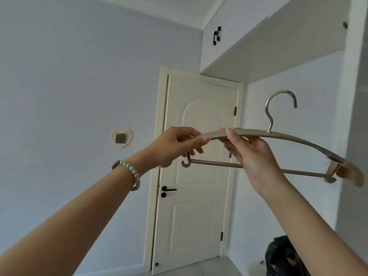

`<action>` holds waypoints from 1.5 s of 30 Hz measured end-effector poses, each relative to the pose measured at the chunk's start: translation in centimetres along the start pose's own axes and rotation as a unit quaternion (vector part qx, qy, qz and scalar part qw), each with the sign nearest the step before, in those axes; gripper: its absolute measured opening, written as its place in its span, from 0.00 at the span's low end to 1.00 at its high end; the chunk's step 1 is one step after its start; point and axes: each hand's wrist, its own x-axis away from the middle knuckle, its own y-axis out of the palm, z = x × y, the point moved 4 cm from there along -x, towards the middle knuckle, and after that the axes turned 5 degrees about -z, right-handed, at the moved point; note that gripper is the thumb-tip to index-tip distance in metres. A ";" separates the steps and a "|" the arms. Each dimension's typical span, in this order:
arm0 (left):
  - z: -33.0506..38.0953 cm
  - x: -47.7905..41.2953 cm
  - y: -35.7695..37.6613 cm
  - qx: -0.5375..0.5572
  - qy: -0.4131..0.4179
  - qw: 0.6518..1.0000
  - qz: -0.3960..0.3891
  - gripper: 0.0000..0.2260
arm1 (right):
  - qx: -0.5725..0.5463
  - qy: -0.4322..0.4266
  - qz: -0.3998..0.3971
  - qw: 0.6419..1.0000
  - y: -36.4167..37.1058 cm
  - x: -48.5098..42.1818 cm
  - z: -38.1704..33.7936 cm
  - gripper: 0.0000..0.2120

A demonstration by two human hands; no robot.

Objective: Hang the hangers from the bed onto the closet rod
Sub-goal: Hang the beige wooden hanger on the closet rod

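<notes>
Cabinet edge point(223, 73) over hanger point(294, 138), both hands point(175, 144) point(253, 156)

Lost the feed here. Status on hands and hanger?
Both grip the hanger: left hand at its end, right hand on top bar. Metal hook up, on nothing. No rod in view.

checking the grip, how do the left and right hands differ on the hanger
The left hand pinches the end of the hanger; the right hand holds it nearer the metal hook. The left wrist wears a beaded bracelet; the right wrist is bare. Both grip the top arm.
</notes>
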 end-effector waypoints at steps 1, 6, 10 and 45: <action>1.1 -1.5 1.8 0.008 0.015 1.000 -0.011 0.14 | 0.014 -0.003 0.021 1.000 -2.3 0.3 -0.8 0.16; 6.4 -8.2 11.4 0.054 0.069 0.995 -0.049 0.14 | 0.061 -0.030 0.131 0.989 -13.5 2.4 -4.0 0.18; 10.5 -12.8 19.1 0.081 0.096 0.989 -0.073 0.15 | 0.111 -0.063 0.209 0.969 -22.2 3.7 -6.2 0.22; 18.2 -43.2 51.1 0.049 0.107 0.993 -0.007 0.15 | 0.227 0.124 0.263 0.930 -67.1 -10.8 -3.0 0.44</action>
